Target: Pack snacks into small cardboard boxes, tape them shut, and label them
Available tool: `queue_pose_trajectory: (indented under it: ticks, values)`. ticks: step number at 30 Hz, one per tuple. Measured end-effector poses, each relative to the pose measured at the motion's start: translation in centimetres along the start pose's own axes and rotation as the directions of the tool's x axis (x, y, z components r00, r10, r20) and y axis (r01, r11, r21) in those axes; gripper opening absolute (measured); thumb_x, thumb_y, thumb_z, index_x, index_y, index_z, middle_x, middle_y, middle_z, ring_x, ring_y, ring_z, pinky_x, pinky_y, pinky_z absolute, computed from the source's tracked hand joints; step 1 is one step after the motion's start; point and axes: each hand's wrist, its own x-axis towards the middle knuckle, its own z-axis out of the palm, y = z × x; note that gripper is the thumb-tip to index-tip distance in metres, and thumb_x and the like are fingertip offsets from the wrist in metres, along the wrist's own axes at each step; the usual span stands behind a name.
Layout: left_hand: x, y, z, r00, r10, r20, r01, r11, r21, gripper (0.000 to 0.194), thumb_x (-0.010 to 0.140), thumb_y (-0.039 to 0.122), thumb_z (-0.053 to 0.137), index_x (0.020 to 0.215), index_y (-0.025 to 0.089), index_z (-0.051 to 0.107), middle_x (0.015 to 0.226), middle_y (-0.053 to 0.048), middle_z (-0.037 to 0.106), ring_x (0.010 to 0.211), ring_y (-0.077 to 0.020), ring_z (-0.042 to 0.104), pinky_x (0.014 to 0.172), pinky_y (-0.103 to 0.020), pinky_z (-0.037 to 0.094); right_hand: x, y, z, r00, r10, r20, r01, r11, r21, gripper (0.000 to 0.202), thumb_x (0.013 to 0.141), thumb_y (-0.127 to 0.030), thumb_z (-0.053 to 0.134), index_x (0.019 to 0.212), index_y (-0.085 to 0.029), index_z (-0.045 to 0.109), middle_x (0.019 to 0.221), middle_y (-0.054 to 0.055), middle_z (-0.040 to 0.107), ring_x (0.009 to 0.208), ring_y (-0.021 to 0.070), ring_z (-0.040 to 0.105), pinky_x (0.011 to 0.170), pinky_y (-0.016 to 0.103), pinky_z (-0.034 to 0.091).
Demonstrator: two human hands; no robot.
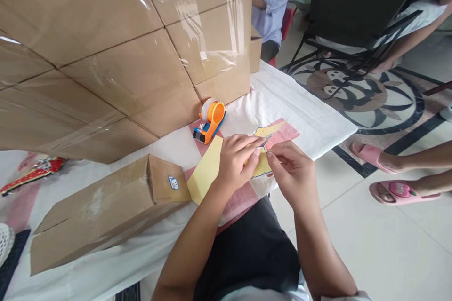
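Observation:
Both hands meet over a yellow paper cut-out (262,168) with a blue outline, near the table's front edge. My left hand (236,161) is closed on its left side, thumb below and fingers across the top. My right hand (294,174) pinches at its right edge with thumb and fingertips; whether a smaller piece is between those tips, I cannot tell. Part of the cut-out extends beyond the fingers over a pink cloth square. Under my left wrist lies a plain yellow sheet (205,169). An orange and blue tape dispenser (212,121) stands just past it.
Stacked, taped cardboard boxes (123,75) wall off the far left. A long carton (102,214) lies on the white tablecloth (300,99) at my left, with a red patterned packet (35,174) behind. Other people sit near a black folding chair (349,9); pink slippers (391,193) are at right.

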Motion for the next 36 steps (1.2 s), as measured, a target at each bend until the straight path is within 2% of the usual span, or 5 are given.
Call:
queue_pose_trajectory:
  ticks: [8, 16, 21, 29, 36]
  values:
    - [-0.1, -0.9, 0.5, 0.800, -0.593, -0.097, 0.440, 0.688, -0.577, 0.037, 0.103, 0.048, 0.056, 0.117, 0.020, 0.074, 0.061, 0.003, 0.061, 0.054, -0.0094, 0.056, 0.055, -0.023, 0.044, 4.2, 3.4, -0.9, 0.973, 0.131, -0.188, -0.164, 0.972, -0.171, 0.015, 0.084, -0.031, 0.059, 0.079, -0.019, 0.067, 0.072, 0.003, 0.066, 0.059, 0.0173, 0.060, 0.053, 0.028, 0.047]
    - [0.3, -0.3, -1.0, 0.806, -0.591, -0.018, 0.404, 0.572, -0.714, 0.035, 0.086, 0.047, 0.078, 0.106, 0.018, 0.076, 0.105, -0.011, 0.080, 0.058, -0.0087, 0.065, 0.057, -0.023, 0.052, 12.3, 7.3, -0.9, 0.980, 0.089, -0.181, -0.172, 0.834, -0.524, 0.028, 0.083, -0.024, 0.051, 0.089, -0.014, 0.076, 0.095, 0.015, 0.073, 0.087, 0.0272, 0.065, 0.081, 0.038, 0.050]
    - [-1.5, 1.4, -3.3, 0.825, -0.564, -0.032, 0.421, 0.651, -0.632, 0.030, 0.094, 0.046, 0.068, 0.091, 0.016, 0.074, 0.094, -0.010, 0.079, 0.065, -0.0128, 0.070, 0.061, -0.026, 0.052, 8.7, 7.1, -0.6, 0.979, -0.057, -0.198, -0.082, 0.773, -0.629, 0.051, 0.086, -0.031, 0.056, 0.132, -0.012, 0.069, 0.137, 0.023, 0.056, 0.130, 0.0385, 0.048, 0.108, 0.052, 0.042]
    - [-6.3, 3.7, -5.4, 0.791, -0.612, -0.014, 0.466, 0.616, -0.635, 0.031, 0.099, 0.038, 0.064, 0.122, 0.024, 0.049, 0.084, -0.001, 0.074, 0.056, -0.0093, 0.065, 0.060, -0.023, 0.052, 4.3, 5.2, 0.4, 0.998, 0.057, -0.003, -0.042, 0.693, -0.719, 0.046, 0.089, -0.028, 0.061, 0.133, -0.022, 0.070, 0.146, 0.018, 0.057, 0.137, 0.0441, 0.045, 0.109, 0.068, 0.034]
    - [-8.2, 4.8, -7.8, 0.857, -0.508, 0.087, 0.504, 0.790, -0.349, 0.032, 0.105, 0.029, 0.051, 0.136, 0.026, 0.043, 0.074, 0.005, 0.060, 0.067, -0.0104, 0.062, 0.068, -0.023, 0.052, -2.5, -1.4, 2.3, 0.863, -0.244, 0.442, 0.229, 0.969, 0.089, 0.016, 0.095, -0.033, 0.068, 0.103, -0.024, 0.078, 0.099, 0.006, 0.074, 0.085, 0.0188, 0.065, 0.079, 0.034, 0.051]
